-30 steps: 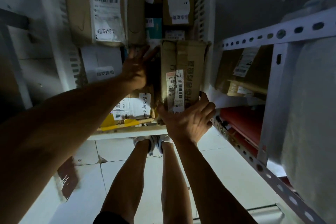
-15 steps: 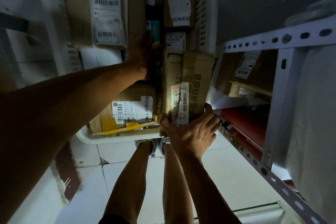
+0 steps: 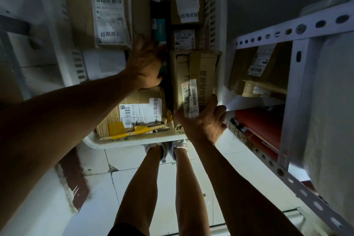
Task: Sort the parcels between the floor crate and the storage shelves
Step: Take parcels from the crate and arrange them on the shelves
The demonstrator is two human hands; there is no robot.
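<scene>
Right hand (image 3: pixel 203 124) | fingers curled round tall parcel (image 3: pixel 193 82) | left hand (image 3: pixel 145 67) fingers spread, pressing its side

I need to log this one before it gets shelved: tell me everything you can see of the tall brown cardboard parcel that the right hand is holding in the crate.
The tall brown cardboard parcel stands on end in the white plastic floor crate, at its right side. Its creased top is taped, with printed characters down one face and two narrow barcode labels low on the front. The right hand grips its lower end.
</scene>
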